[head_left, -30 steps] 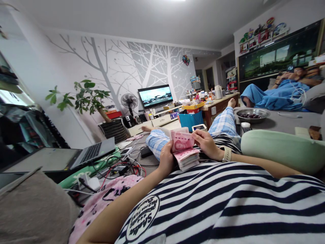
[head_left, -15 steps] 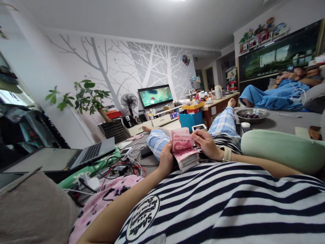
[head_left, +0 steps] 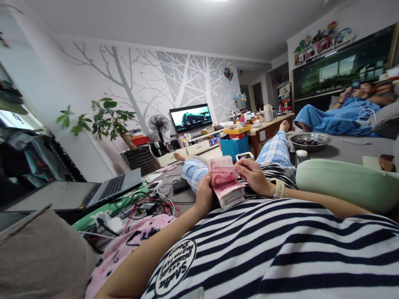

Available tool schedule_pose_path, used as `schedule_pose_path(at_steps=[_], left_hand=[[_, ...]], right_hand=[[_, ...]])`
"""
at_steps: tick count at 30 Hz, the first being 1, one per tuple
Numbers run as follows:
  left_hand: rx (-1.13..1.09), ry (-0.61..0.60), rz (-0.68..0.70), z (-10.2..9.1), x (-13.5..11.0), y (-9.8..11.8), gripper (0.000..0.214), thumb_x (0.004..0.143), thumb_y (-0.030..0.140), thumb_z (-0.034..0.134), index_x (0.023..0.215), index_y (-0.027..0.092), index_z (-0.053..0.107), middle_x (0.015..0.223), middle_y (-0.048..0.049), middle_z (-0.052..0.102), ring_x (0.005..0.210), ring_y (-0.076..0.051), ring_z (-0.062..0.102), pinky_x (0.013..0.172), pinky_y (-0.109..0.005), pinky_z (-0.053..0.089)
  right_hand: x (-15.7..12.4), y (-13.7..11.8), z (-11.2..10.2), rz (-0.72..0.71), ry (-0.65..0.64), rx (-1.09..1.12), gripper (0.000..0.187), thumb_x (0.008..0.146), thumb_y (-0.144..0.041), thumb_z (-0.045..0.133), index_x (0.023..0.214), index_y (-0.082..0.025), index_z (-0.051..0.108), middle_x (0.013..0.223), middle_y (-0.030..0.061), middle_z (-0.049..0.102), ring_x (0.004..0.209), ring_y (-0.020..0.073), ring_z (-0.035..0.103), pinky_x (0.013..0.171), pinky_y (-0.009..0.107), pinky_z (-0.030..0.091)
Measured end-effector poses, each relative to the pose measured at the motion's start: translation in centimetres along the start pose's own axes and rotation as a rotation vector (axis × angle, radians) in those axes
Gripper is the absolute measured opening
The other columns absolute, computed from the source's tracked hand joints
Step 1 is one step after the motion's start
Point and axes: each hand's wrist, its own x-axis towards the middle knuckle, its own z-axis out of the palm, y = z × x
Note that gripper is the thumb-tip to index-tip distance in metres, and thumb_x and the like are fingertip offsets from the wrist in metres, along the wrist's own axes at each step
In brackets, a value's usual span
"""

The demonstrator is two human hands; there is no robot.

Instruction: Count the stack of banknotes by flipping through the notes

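Note:
I lie back in a striped shirt with a thick stack of pink banknotes (head_left: pixel 227 187) over my lap. My left hand (head_left: pixel 203 197) is closed round the left side of the stack and props it up. My right hand (head_left: pixel 253 174) pinches the top note at its right edge, folded up from the pile. A pale watch sits on my right wrist. My legs in blue checked trousers stretch out beyond the notes.
An open laptop (head_left: pixel 109 187) and tangled cables (head_left: pixel 152 204) lie to the left. A green cushion (head_left: pixel 346 182) and a metal bowl (head_left: pixel 310 140) are on the right. Another person under a blue blanket (head_left: pixel 338 116) lies at far right. A television (head_left: pixel 190 117), a fan and a plant stand ahead.
The hands and notes have barely shifted; the top note stays lifted. The picture on the television has changed.

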Motion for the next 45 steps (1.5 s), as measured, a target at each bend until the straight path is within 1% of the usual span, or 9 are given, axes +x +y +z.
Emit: schedule_pose_path(at_steps=[9, 16, 22, 26, 31, 34, 38, 41, 45], left_hand=[[0.07, -0.006, 0.012, 0.1, 0.1, -0.9, 0.033, 0.081, 0.014, 0.039, 0.097, 0.013, 0.068, 0.111, -0.0102, 0.069, 0.108, -0.023, 0.059, 0.099, -0.038, 0.042], [0.018, -0.023, 0.042, 0.1, 0.1, -0.3, 0.035, 0.083, 0.016, 0.034, 0.093, 0.012, 0.068, 0.105, -0.0111, 0.071, 0.099, -0.022, 0.062, 0.094, -0.037, 0.045], [-0.037, -0.008, 0.034, 0.0, 0.0, 0.6, 0.028, 0.077, 0.015, 0.04, 0.083, 0.016, 0.068, 0.1, -0.0078, 0.071, 0.097, -0.022, 0.061, 0.093, -0.036, 0.045], [-0.15, -0.007, -0.037, 0.0, 0.0, 1.6, 0.032, 0.083, 0.018, 0.036, 0.073, 0.018, 0.066, 0.088, -0.0076, 0.071, 0.087, -0.021, 0.062, 0.088, -0.035, 0.048], [-0.317, 0.053, -0.185, 0.1, 0.1, 2.4, 0.023, 0.081, 0.021, 0.043, 0.069, 0.018, 0.063, 0.08, -0.0066, 0.07, 0.078, -0.02, 0.061, 0.082, -0.034, 0.05], [-0.42, 0.054, -0.217, 0.3, 0.1, 2.3, 0.02, 0.078, 0.022, 0.046, 0.066, 0.019, 0.062, 0.077, -0.0058, 0.069, 0.076, -0.02, 0.06, 0.078, -0.033, 0.051], [-0.676, 0.027, -0.287, 1.0, 0.1, 1.2, 0.016, 0.075, 0.029, 0.052, 0.07, 0.018, 0.062, 0.07, -0.0031, 0.066, 0.069, -0.018, 0.06, 0.072, -0.031, 0.052], [-0.873, -0.052, -0.356, 1.6, 0.0, 0.6, 0.014, 0.071, 0.032, 0.058, 0.076, 0.019, 0.062, 0.066, 0.0002, 0.065, 0.065, -0.017, 0.062, 0.07, -0.03, 0.052], [-0.935, -0.077, -0.382, 1.7, -0.1, 0.6, 0.02, 0.067, 0.032, 0.064, 0.081, 0.018, 0.062, 0.068, 0.0, 0.066, 0.069, -0.018, 0.065, 0.071, -0.03, 0.052]], right_hand=[[0.0, -0.1, 0.0, -0.007, 0.003, 0.003, 0.032, 0.081, -0.048, 0.063, 0.072, -0.018, 0.053, 0.052, -0.007, 0.038, 0.042, 0.0056, 0.03, 0.037, 0.02, 0.02], [-0.1, -0.4, 0.2, 0.0, 0.008, 0.013, 0.035, 0.081, -0.05, 0.061, 0.07, -0.018, 0.052, 0.048, -0.0077, 0.036, 0.04, 0.0056, 0.03, 0.036, 0.02, 0.02], [-0.2, -0.1, 0.1, -0.002, -0.002, 0.032, 0.034, 0.081, -0.05, 0.061, 0.071, -0.018, 0.052, 0.049, -0.0079, 0.036, 0.039, 0.0052, 0.03, 0.036, 0.019, 0.019], [-0.2, 0.0, 0.0, 0.001, -0.028, 0.048, 0.033, 0.083, -0.048, 0.061, 0.072, -0.018, 0.054, 0.049, -0.0076, 0.038, 0.04, 0.0053, 0.03, 0.037, 0.02, 0.019], [-0.2, 0.2, -0.2, -0.027, -0.129, 0.031, 0.035, 0.089, -0.047, 0.052, 0.071, -0.017, 0.056, 0.056, -0.0011, 0.057, 0.043, 0.0073, 0.039, 0.042, 0.022, 0.028], [0.0, 0.4, -0.3, -0.047, -0.068, -0.054, 0.034, 0.087, -0.044, 0.056, 0.066, -0.017, 0.053, 0.056, -0.0017, 0.055, 0.05, 0.009, 0.047, 0.05, 0.023, 0.035], [0.3, 0.6, -0.4, -0.018, 0.031, -0.165, 0.035, 0.083, -0.045, 0.061, 0.065, -0.018, 0.051, 0.053, -0.0039, 0.051, 0.049, 0.0094, 0.045, 0.051, 0.024, 0.035], [0.4, 0.7, -0.4, 0.003, 0.047, -0.173, 0.036, 0.082, -0.049, 0.06, 0.065, -0.019, 0.05, 0.053, -0.0039, 0.051, 0.049, 0.0101, 0.046, 0.051, 0.024, 0.035], [0.4, 0.8, -0.3, 0.011, 0.047, -0.19, 0.037, 0.083, -0.05, 0.058, 0.064, -0.019, 0.049, 0.052, -0.004, 0.052, 0.049, 0.0102, 0.045, 0.05, 0.024, 0.034]])
